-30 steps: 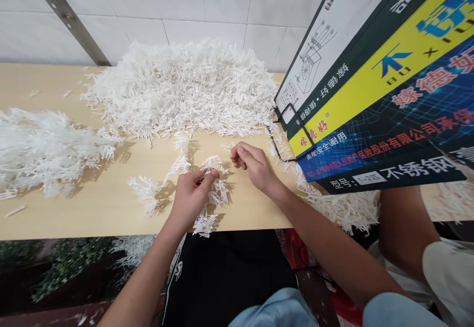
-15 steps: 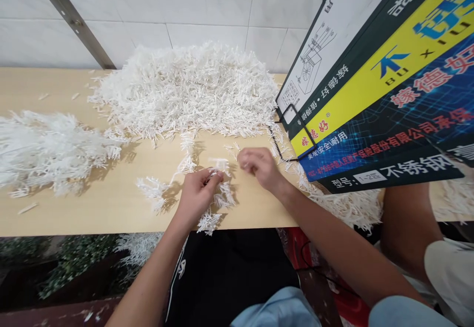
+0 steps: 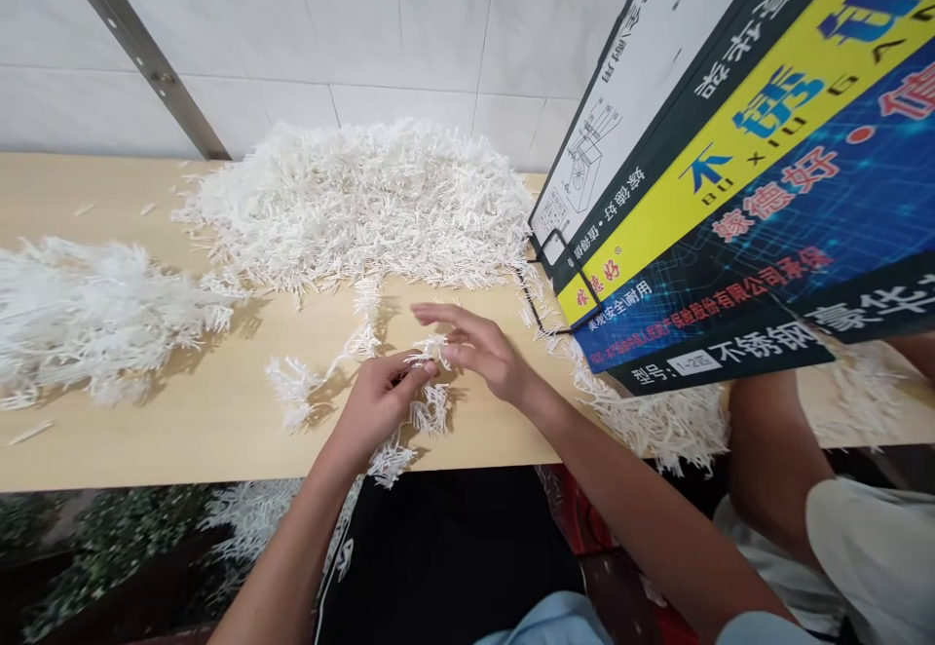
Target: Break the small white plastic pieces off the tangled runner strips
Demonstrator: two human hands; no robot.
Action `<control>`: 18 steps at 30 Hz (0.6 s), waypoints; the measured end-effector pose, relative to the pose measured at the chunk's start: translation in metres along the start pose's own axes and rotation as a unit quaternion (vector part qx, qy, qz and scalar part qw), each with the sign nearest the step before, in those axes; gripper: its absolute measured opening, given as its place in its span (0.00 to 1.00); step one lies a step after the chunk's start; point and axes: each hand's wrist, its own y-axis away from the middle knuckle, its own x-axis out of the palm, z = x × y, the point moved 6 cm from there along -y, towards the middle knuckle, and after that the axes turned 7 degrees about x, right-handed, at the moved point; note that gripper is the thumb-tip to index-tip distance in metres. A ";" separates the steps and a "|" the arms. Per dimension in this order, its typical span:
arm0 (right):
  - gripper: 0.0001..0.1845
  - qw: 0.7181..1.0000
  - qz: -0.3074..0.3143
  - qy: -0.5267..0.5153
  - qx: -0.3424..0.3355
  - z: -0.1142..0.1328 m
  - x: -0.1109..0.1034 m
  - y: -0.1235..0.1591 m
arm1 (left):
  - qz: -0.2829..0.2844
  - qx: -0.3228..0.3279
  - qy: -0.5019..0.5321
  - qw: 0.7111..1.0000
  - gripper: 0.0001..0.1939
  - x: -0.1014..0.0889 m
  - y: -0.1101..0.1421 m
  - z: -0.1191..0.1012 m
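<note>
My left hand [image 3: 384, 397] pinches a white plastic sprig [image 3: 430, 348] between thumb and fingers above the table's front part. More white branching pieces [image 3: 430, 409] hang or lie just below the fingertips; how they join is partly hidden. Close beside it on the right, my right hand [image 3: 486, 353] has its fingers stretched out and apart, with the thumb near the sprig's tips. Whether it touches the sprig is hard to tell. Left of my hands, a thin white strand [image 3: 347, 358] with tufts runs over the table to a small white cluster [image 3: 292, 387].
A large heap of white sprig pieces [image 3: 365, 207] lies by the tiled wall [image 3: 409, 31], another pile [image 3: 102, 309] at left. A big printed carton [image 3: 701, 197] stands at right on the table [image 3: 219, 431]. Beyond it shows another person's arm [image 3: 766, 450]. Green foliage [image 3: 138, 538] sits below the table.
My right hand has moved left to the sprig in my left hand, and its curled fingers have spread. The view has shifted slightly.
</note>
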 end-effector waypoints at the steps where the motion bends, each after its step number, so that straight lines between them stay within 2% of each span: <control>1: 0.19 0.999 0.012 -0.022 0.024 -0.005 0.001 0.000 | 0.000 -0.002 0.004 1.000 0.21 -0.001 0.000 0.002; 3: 0.16 0.996 0.015 -0.051 0.070 -0.016 0.000 -0.002 | -0.005 -0.008 0.010 1.000 0.20 -0.002 -0.001 0.005; 6: 0.16 0.991 0.013 -0.069 0.110 -0.025 -0.002 -0.004 | -0.016 -0.012 0.014 1.000 0.20 -0.004 -0.003 0.008; 10: 0.22 0.989 0.042 -0.066 0.127 -0.025 -0.005 -0.006 | -0.035 -0.015 0.019 0.999 0.21 -0.006 -0.003 0.008; 14: 0.23 0.988 0.052 -0.068 0.133 -0.028 -0.007 -0.006 | -0.026 -0.008 0.027 0.999 0.20 -0.005 -0.002 0.009; 18: 0.23 0.990 -0.027 -0.072 0.118 -0.037 -0.013 -0.004 | -0.033 0.000 0.011 0.999 0.21 -0.005 -0.002 0.009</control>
